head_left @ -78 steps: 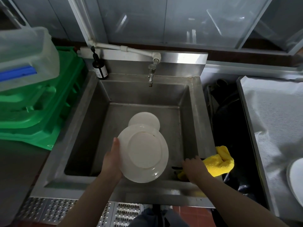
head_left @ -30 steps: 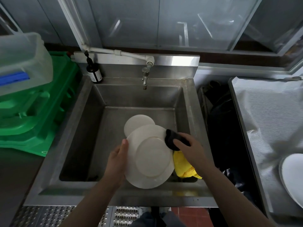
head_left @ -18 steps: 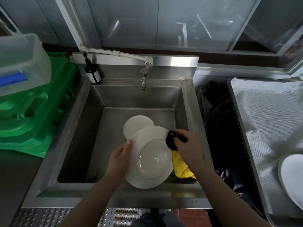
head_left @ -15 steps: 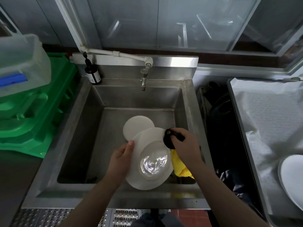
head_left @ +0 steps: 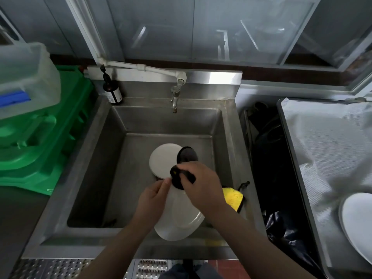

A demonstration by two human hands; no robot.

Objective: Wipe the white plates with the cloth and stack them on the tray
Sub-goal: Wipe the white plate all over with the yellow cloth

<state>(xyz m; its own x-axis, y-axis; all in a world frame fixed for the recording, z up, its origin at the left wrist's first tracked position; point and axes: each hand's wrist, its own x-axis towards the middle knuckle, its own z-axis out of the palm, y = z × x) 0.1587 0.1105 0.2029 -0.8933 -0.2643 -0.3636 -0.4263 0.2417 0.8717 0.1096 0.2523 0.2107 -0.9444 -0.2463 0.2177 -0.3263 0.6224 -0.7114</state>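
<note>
Since 0.5 s ago the right hand [head_left: 202, 186] has slid its black scrubbing pad [head_left: 178, 178] from the plate's right edge up to its far edge, and the left hand [head_left: 154, 200] has crept up to meet it.

Now the left hand's grip is curled round the left rim of the round white ceramic plate [head_left: 181, 222], which is held tilted above the front of the stainless steel sink [head_left: 96, 150]. The right hand's grip pinches the black pad and presses it on the plate's top edge, just beside the left thumb. A yellow microfibre cloth [head_left: 233, 196] lies at the sink's right wall, partly hidden under the right wrist. 1 more white plate [head_left: 163, 160] rests flat on the sink bottom, with a dark round drain [head_left: 187, 154] touching its right side. Another white plate [head_left: 358, 222] sits on the white-lined metal tray [head_left: 326, 150] at far right, well apart from the sink.

A brown pump bottle [head_left: 112, 93] stands at the sink's back left corner, near the tap [head_left: 175, 97]. Green plastic crates [head_left: 40, 137] are stacked on the left.
</note>
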